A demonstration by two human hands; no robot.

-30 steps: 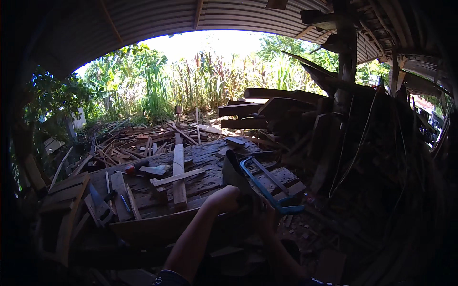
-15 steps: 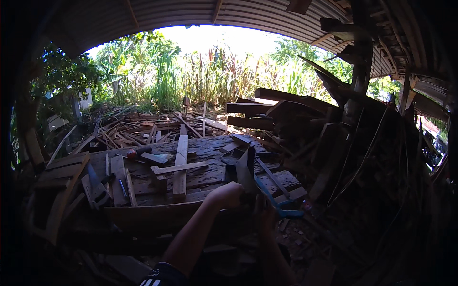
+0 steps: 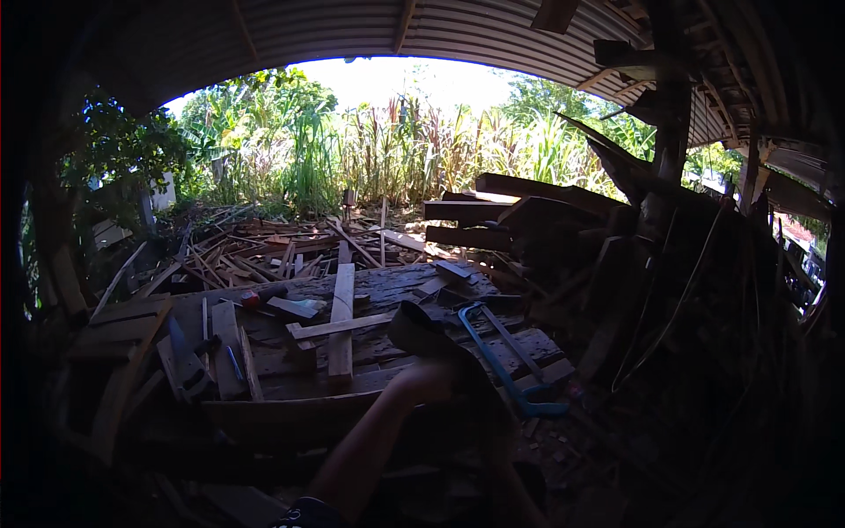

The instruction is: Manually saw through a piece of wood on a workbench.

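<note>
A dark, flat, curved piece (image 3: 415, 329) rises from between my hands, its rounded end pointing up and left over the workbench; shadow hides what it is made of. My left hand (image 3: 429, 382), smeared by motion, is closed at its left side. In deep shadow, my right hand (image 3: 489, 412) is closed around its lower part; the separate fingers hardly show. A bow saw with a blue frame (image 3: 493, 352) lies at the bench's right end, just beyond my right hand. Two crossed wooden strips (image 3: 341, 317) lie left of the piece.
The rough timber workbench (image 3: 387, 283) carries a handsaw (image 3: 183, 354), a blue slim tool (image 3: 234, 363) and a red-ended object (image 3: 252, 300) on its left. Scrap wood (image 3: 264, 251) is heaped behind. Heavy beams (image 3: 528, 211) and a post (image 3: 671, 132) stand right.
The dark piece has tipped leftward and lower, turning in my hands. My left hand has moved slightly down. The blue bow saw shows more fully now. The whole view has shifted a little.
</note>
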